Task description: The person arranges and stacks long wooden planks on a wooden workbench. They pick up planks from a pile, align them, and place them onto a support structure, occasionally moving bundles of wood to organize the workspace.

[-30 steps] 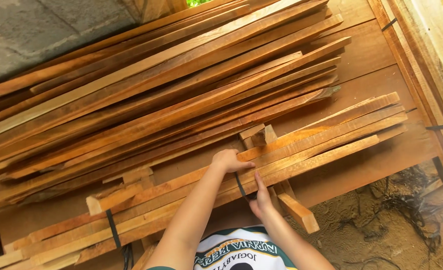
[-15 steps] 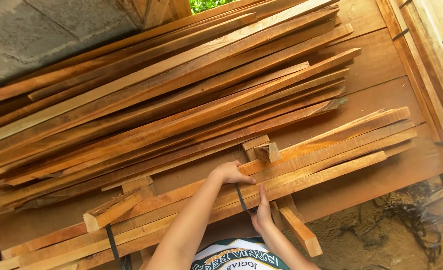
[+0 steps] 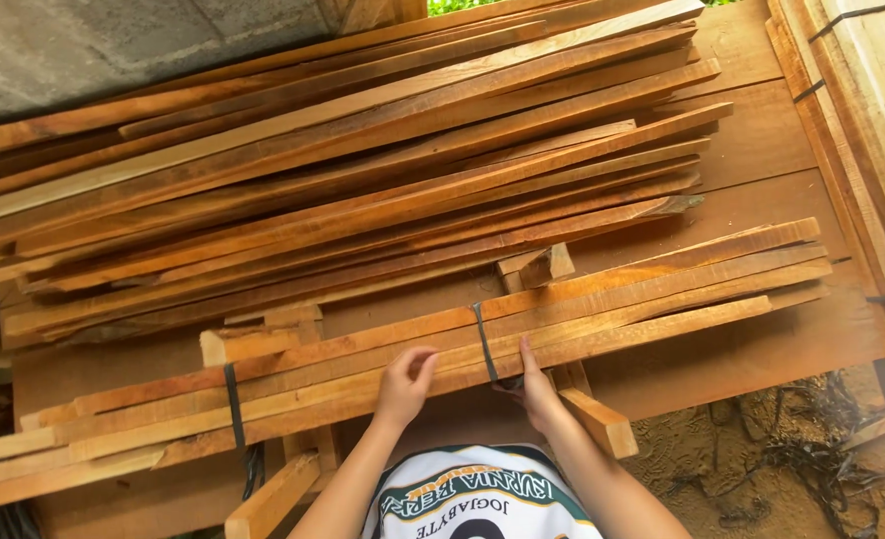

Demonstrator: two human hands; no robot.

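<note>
Resting on the strapped slat bundle [image 3: 602, 309], both hands' fingers [image 3: 417, 367].

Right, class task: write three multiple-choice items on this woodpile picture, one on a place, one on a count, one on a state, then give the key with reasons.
1. Where is the right hand?
A. on the black strap
B. on the concrete wall
C. on the soil

2. How many black straps bind the near bundle of slats?
A. none
B. two
C. five

3. How does the left hand stand?
A. in a pocket
B. raised overhead
C. resting on the slats

Key: 1 A, its fingers lie at the strap; 2 B, a second strap shows further left; 3 C, its fingers curl onto the bundle.
</note>
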